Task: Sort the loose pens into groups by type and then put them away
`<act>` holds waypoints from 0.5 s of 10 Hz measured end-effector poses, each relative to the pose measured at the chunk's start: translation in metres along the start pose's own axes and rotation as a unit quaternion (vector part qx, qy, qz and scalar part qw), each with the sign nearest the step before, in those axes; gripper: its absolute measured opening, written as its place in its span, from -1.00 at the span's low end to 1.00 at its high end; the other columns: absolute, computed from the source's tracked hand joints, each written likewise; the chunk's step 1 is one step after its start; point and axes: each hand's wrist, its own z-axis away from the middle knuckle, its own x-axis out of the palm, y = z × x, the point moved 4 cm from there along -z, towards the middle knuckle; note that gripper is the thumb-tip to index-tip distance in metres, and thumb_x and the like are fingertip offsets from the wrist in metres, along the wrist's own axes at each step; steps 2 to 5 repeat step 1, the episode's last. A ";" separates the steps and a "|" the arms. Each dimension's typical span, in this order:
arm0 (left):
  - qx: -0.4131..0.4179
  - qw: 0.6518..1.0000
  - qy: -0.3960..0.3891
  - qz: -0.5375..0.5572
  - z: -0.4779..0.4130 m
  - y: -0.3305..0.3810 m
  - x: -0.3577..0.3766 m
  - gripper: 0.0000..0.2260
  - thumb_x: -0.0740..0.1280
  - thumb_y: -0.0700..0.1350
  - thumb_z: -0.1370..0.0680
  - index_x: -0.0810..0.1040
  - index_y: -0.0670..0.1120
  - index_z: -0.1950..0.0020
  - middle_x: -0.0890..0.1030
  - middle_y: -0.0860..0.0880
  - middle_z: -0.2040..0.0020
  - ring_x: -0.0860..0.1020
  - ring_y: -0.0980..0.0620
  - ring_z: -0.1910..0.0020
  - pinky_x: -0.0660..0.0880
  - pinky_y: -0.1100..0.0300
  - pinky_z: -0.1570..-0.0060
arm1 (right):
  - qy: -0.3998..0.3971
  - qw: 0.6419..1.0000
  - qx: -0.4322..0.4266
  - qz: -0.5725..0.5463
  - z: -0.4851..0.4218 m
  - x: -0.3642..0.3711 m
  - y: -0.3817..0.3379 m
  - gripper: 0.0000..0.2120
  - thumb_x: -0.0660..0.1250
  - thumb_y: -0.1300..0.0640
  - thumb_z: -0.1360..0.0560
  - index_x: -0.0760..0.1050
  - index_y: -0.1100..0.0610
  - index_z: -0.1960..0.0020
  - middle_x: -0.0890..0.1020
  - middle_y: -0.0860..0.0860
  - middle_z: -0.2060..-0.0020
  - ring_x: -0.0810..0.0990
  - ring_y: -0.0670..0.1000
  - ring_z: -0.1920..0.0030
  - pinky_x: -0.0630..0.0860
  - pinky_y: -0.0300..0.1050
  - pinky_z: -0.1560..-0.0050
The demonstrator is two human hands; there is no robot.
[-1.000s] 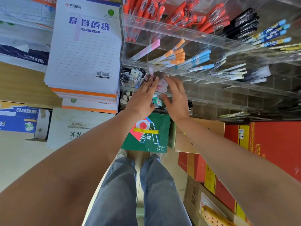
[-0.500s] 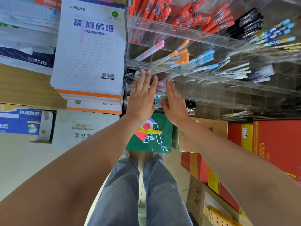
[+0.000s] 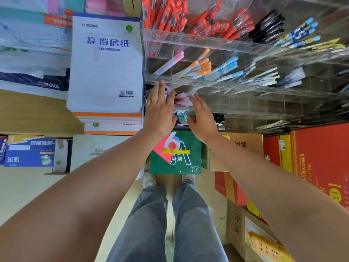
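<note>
A clear acrylic pen rack point(image 3: 236, 46) stands on the shelf, its cells holding red pens point(image 3: 204, 23), black pens point(image 3: 268, 25), a pink pen point(image 3: 170, 63), orange-capped pens point(image 3: 202, 67) and blue-capped pens point(image 3: 226, 67). My left hand point(image 3: 159, 108) and my right hand point(image 3: 203, 116) reach with straight fingers to the rack's lowest front-left cell, one on each side of a small bunch of pink pens point(image 3: 182, 100) lying there. Neither hand curls round anything. The fingertips partly hide the pens.
A stack of white writing pads point(image 3: 105, 69) lies just left of the rack, touching it. Below the shelf edge stand a green box point(image 3: 175, 154), a brown carton point(image 3: 243, 148) and red cartons point(image 3: 319, 159). My legs point(image 3: 170, 224) are on the floor between them.
Both hands have stayed at the lowest left cell; the left slid slightly left and the right drew slightly apart, exposing the pink pens between them.
</note>
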 end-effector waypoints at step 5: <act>0.016 1.000 -0.005 0.013 0.006 0.003 -0.013 -0.39 0.29 -0.01 -0.56 0.12 -0.08 -0.55 0.00 -0.19 -0.57 -0.09 -0.17 -0.55 -0.05 -0.03 -0.49 | 0.025 1.000 -0.004 -0.015 0.007 -0.007 -0.006 -0.50 0.27 0.27 -0.53 0.30 0.18 -0.46 0.31 0.11 -0.44 0.30 0.10 -0.43 0.28 0.02 -0.42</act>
